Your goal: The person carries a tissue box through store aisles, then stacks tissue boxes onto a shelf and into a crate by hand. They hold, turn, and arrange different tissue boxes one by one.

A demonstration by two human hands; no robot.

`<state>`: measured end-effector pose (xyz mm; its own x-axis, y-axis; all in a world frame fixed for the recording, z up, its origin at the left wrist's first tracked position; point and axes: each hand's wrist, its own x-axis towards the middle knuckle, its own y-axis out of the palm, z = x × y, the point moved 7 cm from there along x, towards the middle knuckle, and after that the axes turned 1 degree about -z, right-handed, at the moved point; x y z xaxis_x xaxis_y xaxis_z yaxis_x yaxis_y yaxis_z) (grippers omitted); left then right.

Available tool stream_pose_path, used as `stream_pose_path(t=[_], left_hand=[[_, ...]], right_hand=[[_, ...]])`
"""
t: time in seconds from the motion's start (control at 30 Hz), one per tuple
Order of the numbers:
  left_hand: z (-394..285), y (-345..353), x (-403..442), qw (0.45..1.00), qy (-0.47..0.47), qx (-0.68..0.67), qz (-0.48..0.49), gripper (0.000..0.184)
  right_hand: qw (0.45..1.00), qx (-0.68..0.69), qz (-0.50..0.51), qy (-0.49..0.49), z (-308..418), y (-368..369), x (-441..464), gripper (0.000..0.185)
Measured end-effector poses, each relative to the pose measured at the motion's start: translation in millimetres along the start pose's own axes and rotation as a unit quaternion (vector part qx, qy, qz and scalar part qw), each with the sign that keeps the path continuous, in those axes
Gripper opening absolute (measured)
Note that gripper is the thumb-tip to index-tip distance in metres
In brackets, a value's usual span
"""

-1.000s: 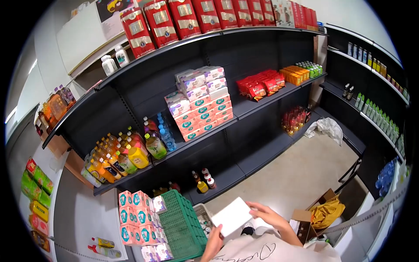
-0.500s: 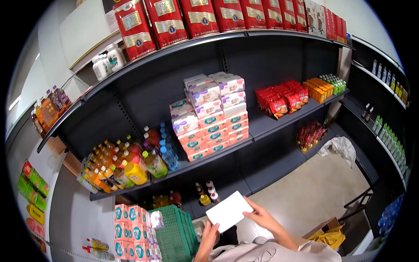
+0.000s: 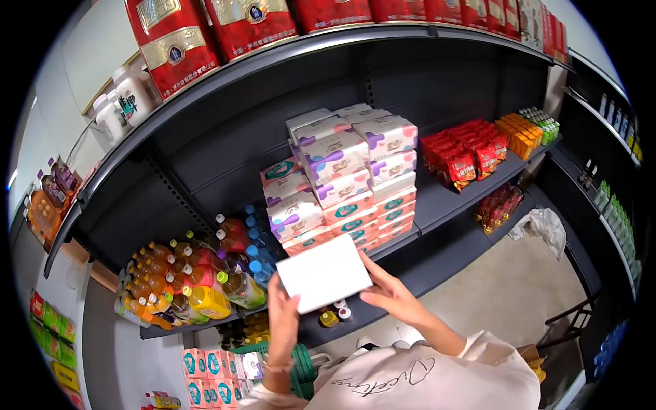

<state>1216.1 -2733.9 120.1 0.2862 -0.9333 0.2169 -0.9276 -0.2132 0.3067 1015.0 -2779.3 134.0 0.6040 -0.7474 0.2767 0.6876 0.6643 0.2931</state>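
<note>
A plain white pack is held between my two hands, in front of the middle shelf. My left hand grips its left edge with the thumb on top. At its right edge my right hand closes on it, thumb and fingers apart around the side. Just behind the pack rises a stack of tissue packs, white and purple above, pink below; the held pack covers part of its lower front. Bottled drinks stand left of the stack.
Red snack bags and orange boxes lie on the shelf to the right. Red tins line the shelf above. Below left are a green basket and more pink tissue packs. A dark shelf edge runs across.
Both hands have raised the white pack up and to the left, closer to the tissue stack. The view has moved nearer the shelf, and the basket has dropped lower in view.
</note>
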Motion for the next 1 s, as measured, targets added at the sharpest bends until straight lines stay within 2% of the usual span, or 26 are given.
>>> stream_pose_path(t=[0.07,0.13,0.23,0.33,0.47,0.6,0.67,0.8,1.0], left_hand=[[-17.1,-18.8,48.8,1.000,0.008,-0.011,-0.016,0.048],[-30.7,-36.9,100.8,0.999,0.000,-0.028,-0.020,0.039],[-23.5,-74.6,186.0,0.997,-0.042,-0.041,-0.044,0.033],[-22.9,-95.3,256.4,0.997,-0.041,0.000,-0.065,0.035],[-4.7,-112.8,322.4,0.988,-0.076,0.095,-0.091,0.043],[36.3,-133.0,370.1,0.980,-0.123,0.106,-0.111,0.048],[51.8,-122.9,373.1,0.981,-0.129,0.098,-0.110,0.044],[53.0,-114.8,368.4,0.964,-0.129,0.120,-0.198,0.037],[54.2,-103.0,361.4,0.945,-0.114,0.190,-0.240,0.036]], right_hand=[[0.997,-0.061,0.040,-0.032,0.9,2.3,41.9,0.081],[0.971,-0.206,0.090,-0.077,-0.5,-0.2,80.8,0.084],[0.951,-0.284,0.109,-0.055,-13.7,-3.6,129.7,0.081],[0.941,-0.312,0.119,-0.046,-22.5,-1.7,150.4,0.078],[0.932,-0.324,0.151,-0.057,-41.5,-6.8,158.9,0.066],[0.958,-0.184,0.217,0.016,-38.2,-13.5,150.1,0.056],[0.942,-0.241,0.232,-0.030,-38.6,-25.4,145.3,0.054],[0.946,-0.162,0.266,0.086,-47.6,-56.7,129.1,0.050],[0.932,-0.103,0.286,0.196,-59.6,-104.1,120.4,0.045]])
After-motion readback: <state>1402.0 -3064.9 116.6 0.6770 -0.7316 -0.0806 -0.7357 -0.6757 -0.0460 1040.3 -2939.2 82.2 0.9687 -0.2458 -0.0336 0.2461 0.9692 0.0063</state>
